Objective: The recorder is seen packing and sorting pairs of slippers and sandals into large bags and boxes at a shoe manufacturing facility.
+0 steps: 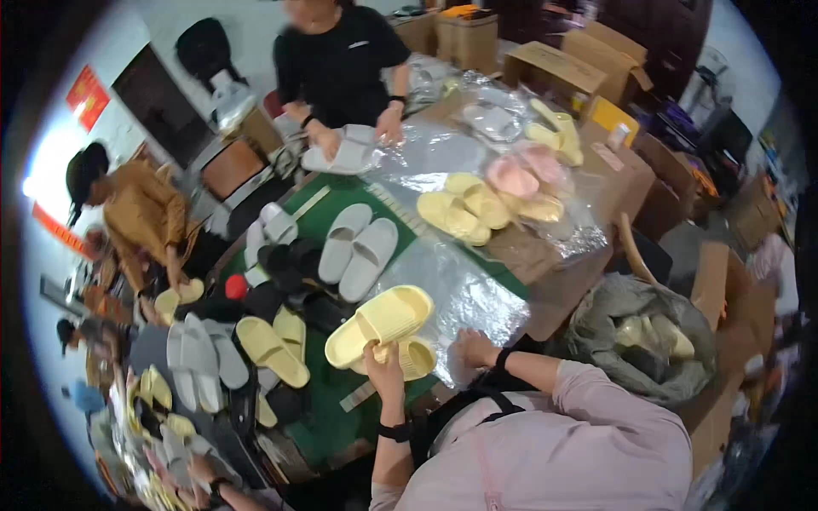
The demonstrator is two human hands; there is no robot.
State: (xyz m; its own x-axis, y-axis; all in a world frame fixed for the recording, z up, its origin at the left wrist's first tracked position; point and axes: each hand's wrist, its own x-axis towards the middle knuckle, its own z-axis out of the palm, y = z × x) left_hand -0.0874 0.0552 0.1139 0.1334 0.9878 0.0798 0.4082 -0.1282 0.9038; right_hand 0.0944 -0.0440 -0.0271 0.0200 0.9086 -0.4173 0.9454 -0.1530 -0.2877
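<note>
My left hand (pixel 383 375) is closed round a pair of yellow slippers (pixel 388 319), lifted over the near edge of the green table mat (pixel 328 417). One slipper lies over the other, and the lower one is partly hidden. To the right, my right hand (pixel 474 351) has its fingers curled at the near edge of shiny clear plastic bags (pixel 456 289) and seems to grip the plastic; its fingertips are hidden. Just beyond my left hand a pair of light grey slippers (pixel 368 260) rests on the mat.
Black, grey and yellow slippers (pixel 273 351) crowd the table's left side. Bagged yellow slippers (pixel 464 209) and pink ones (pixel 515 175) lie at the far right. A sack (pixel 588 341) stands by my right elbow. Across the table a person (pixel 341 68) handles grey slippers (pixel 345 152).
</note>
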